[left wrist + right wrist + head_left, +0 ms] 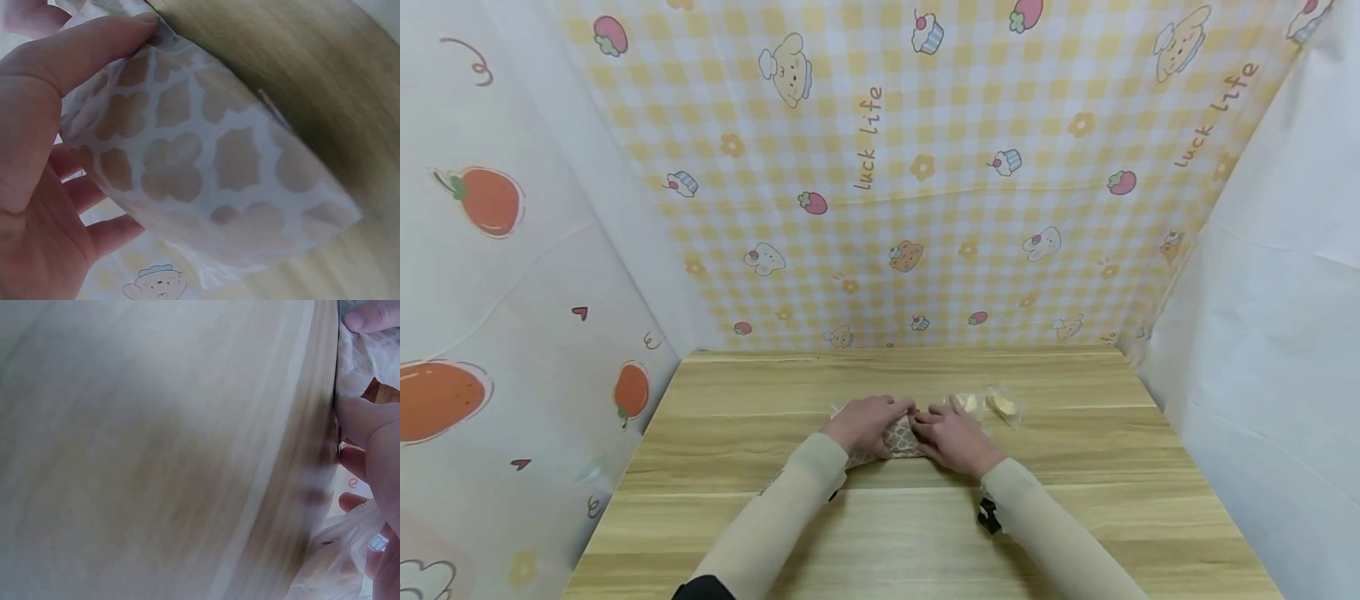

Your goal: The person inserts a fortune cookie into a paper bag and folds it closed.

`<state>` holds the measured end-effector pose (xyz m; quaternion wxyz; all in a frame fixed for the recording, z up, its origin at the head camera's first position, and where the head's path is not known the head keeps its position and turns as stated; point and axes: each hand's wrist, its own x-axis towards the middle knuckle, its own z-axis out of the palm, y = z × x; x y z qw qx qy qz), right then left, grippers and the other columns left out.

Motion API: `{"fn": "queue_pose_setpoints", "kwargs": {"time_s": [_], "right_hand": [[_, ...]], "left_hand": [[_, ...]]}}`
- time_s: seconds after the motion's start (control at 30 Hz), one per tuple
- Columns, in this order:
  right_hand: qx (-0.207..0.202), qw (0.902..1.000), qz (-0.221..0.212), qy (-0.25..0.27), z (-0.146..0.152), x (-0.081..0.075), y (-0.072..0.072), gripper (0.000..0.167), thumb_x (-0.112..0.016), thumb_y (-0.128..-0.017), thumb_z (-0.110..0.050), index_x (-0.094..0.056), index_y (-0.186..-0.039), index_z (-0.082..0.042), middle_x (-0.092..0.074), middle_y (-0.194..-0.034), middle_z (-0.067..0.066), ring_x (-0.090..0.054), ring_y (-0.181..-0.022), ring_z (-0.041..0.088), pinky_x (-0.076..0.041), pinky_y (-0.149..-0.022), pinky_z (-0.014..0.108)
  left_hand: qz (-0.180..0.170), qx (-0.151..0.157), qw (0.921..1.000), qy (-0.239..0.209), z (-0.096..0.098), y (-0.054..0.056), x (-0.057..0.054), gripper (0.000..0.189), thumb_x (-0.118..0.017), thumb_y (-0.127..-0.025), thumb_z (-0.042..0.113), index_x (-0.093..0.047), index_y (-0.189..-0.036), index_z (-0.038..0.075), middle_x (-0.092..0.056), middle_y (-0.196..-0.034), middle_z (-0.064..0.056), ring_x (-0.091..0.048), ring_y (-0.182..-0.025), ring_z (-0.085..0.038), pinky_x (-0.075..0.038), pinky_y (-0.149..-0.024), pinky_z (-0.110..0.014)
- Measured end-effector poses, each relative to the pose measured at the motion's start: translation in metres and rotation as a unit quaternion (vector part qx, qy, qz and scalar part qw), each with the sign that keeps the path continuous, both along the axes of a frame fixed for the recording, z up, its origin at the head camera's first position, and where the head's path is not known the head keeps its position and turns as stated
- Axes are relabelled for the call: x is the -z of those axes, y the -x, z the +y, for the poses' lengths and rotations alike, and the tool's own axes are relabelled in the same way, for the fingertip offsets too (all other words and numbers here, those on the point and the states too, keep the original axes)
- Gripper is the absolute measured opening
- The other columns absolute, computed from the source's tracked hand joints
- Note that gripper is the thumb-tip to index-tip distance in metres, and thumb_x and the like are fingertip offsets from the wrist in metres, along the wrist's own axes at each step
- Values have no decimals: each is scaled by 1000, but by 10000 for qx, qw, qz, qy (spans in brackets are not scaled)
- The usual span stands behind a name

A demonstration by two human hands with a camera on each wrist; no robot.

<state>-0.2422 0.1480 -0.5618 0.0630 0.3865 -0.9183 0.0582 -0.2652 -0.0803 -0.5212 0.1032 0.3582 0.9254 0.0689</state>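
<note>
Between both hands is a beige bag with a white lattice pattern (904,435), of thin, crinkled material. My left hand (867,423) grips one end; in the left wrist view its thumb lies across the bag (172,165) and the fingers are behind it. My right hand (955,437) pinches the other end with thumb and fingers. In the right wrist view, a brown piece with a jagged edge (382,392) shows beside the right thumb. What the bag contains is hidden.
Two small clear packets with pale yellow contents, a left one (972,403) and a right one (1003,406), lie just beyond the right hand. All this is on a wood-grain table (895,533). A checkered printed cloth (925,208) hangs behind; white sheets flank both sides.
</note>
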Motion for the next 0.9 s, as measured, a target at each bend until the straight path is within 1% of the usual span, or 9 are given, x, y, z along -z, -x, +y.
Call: {"fn": "queue_pose_setpoints", "kwargs": {"time_s": [0.17,0.27,0.37,0.47,0.6,0.67,0.77,0.9], "right_hand": [[101,9998,66,172,1,-1,-4,34,-73,-99,-32,-75,-127,-12,-70,-136,8,-61,-131,39,-34,-114,72],[175,9986,35,507,5,-6,-6,36,-75,-98,-29,-74,-128,-10,-68,-138,13,-59,-132,43,-35,-114,71],[246,9952,100,945,11,-12,-8,38,-76,-96,-23,-72,-129,-5,-67,-139,19,-59,-131,45,-38,-114,68],[342,9896,353,1350,21,-16,-9,36,-78,-94,-17,-72,-126,-1,-67,-136,23,-62,-127,43,-45,-111,61],[561,9814,831,1635,38,-19,-11,30,-81,-91,-15,-76,-116,-1,-72,-122,20,-68,-113,36,-57,-97,51],[670,9789,918,1701,47,-18,-13,27,-82,-90,-16,-76,-112,-1,-73,-114,16,-69,-105,34,-59,-91,49],[799,9792,827,1671,59,-16,-18,27,-84,-89,-20,-76,-107,-1,-71,-106,13,-68,-97,31,-59,-85,47],[936,9846,593,1349,70,-10,-26,34,-85,-89,-28,-76,-110,-3,-70,-107,13,-66,-94,30,-58,-83,47]], "left_hand": [[-111,-289,9995,-49,-1,0,5,103,-96,-76,32,-34,-158,20,-68,-132,-7,-67,-116,-25,-58,-93,-43],[-174,-413,9989,-163,-2,0,7,104,-96,-75,31,-34,-158,19,-68,-130,-8,-67,-114,-25,-58,-91,-42],[-151,-420,9986,-285,-3,0,8,102,-96,-74,30,-36,-156,18,-69,-124,-7,-67,-109,-23,-59,-86,-41],[-86,-382,9987,-326,-3,1,8,100,-96,-74,31,-39,-154,17,-70,-118,-5,-68,-103,-22,-59,-81,-39],[-84,-405,9988,-252,-4,1,9,99,-95,-75,32,-39,-155,17,-69,-115,-2,-66,-100,-19,-57,-79,-38],[-124,-437,9987,-246,-4,1,9,99,-95,-75,31,-39,-155,17,-69,-116,-2,-66,-101,-19,-57,-80,-39],[-170,-463,9985,-233,-5,0,9,99,-95,-75,31,-39,-155,16,-69,-123,-3,-66,-107,-22,-57,-85,-43],[-207,-505,9984,-157,-6,-1,9,97,-94,-77,33,-40,-155,14,-65,-137,-6,-63,-119,-27,-56,-94,-47]]}}
